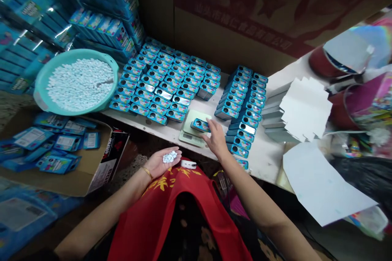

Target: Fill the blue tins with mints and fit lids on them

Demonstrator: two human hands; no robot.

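Note:
My left hand (159,164) is turned palm up and cups a small heap of pale blue-white candies (169,156). My right hand (217,140) reaches over the pale green kitchen scale (191,139), thumb and fingers around the right end of a small blue candy box (199,124). That box stands on the scale with a dark round opening in its top. Just behind the scale are close rows of the same blue boxes (159,101), their dark openings facing up. To the right of my right hand, two more rows of boxes (245,135) stand, some with pale candies showing at their openings.
A turquoise basin (38,89) full of candies, with a scoop in it, stands left. Below it, an open carton (87,171) holds blue packs. White cards (306,110) are stacked right, near a white sheet (324,187). A large brown carton (232,36) backs the table.

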